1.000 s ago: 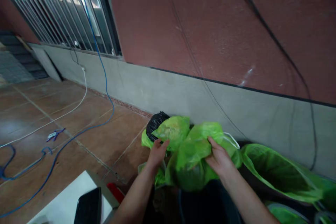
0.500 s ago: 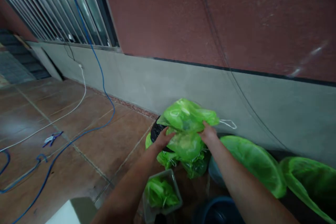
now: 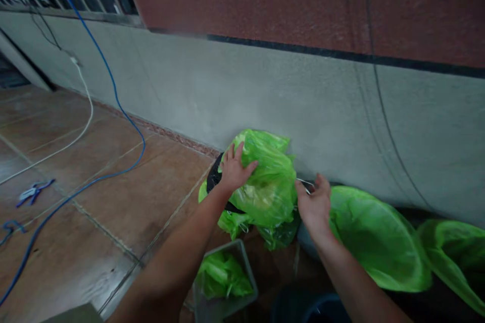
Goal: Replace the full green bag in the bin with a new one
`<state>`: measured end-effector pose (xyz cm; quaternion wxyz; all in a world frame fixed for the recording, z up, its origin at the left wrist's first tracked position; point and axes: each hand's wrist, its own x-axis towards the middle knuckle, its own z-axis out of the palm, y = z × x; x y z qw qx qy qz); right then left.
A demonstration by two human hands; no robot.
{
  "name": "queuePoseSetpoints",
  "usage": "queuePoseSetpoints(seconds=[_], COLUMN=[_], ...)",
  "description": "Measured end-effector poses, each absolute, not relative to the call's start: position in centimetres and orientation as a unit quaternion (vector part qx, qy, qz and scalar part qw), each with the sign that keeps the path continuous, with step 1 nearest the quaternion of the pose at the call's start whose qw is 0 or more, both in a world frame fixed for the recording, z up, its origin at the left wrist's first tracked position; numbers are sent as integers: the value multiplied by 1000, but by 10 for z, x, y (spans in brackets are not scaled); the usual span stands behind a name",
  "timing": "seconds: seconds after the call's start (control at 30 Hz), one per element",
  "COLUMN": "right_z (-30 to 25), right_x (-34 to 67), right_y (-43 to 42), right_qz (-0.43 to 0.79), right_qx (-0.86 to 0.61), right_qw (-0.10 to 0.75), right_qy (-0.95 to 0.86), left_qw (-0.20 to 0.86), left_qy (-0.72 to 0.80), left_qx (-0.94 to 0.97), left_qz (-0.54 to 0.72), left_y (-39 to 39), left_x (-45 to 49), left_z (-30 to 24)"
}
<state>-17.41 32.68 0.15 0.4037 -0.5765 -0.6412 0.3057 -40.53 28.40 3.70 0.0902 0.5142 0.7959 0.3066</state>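
Note:
A bright green plastic bag (image 3: 271,176) rests on top of a pile of filled bags against the wall. My left hand (image 3: 234,169) lies on the bag's left side, fingers spread. Just right of the bag is my right hand (image 3: 315,207), its thumb and fingers apart around the bag's white drawstring (image 3: 306,182). Below the top bag I see another knotted green bag (image 3: 235,224) and part of a black bag (image 3: 214,175). A clear plastic bin (image 3: 248,270) nearer me holds a crumpled green bag (image 3: 223,273).
Two bins lined with green bags (image 3: 375,237) (image 3: 458,247) stand along the wall at right. A dark blue bucket (image 3: 322,308) sits at the bottom. A blue hose (image 3: 113,176), a white cable (image 3: 85,131) and a purple-handled tool (image 3: 33,193) lie on the tiles.
The top bag has come down onto the pile. My left hand has moved up onto its side with fingers spread. My right hand has left the bag for its drawstring. The view has shifted right.

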Motion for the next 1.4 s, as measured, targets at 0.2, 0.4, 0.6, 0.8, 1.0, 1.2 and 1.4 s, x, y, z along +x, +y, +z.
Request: queuePoseSetpoints(seconds=[0.2, 0.4, 0.6, 0.8, 1.0, 1.2, 1.4], right_z=[1, -74, -66, -21, -57, -109, -72], right_x=[-233, -235, -227, -212, -226, -257, -243], right_y=[342, 369, 374, 312, 183, 142, 181], right_qz=[100, 171, 169, 130, 309, 342, 530], right_qx=[-469, -477, -472, -434, -216, -258, -378], right_qw=[148, -66, -45, 84, -303, -341, -122], right_qy=[-865, -860, -864, -888, -875, -837, -749], left_qw=[113, 128, 124, 65, 234, 256, 241], left_qy=[814, 805, 804, 802, 878, 915, 899], left_qx=[552, 577, 574, 424, 213, 161, 181], left_qz=[144, 44, 97, 415, 358, 269, 318], left_y=[308, 306, 310, 232, 81, 33, 44], left_x=[-409, -404, -401, -388, -336, -314, -325], left_z=[10, -54, -44, -26, -94, -139, -128])
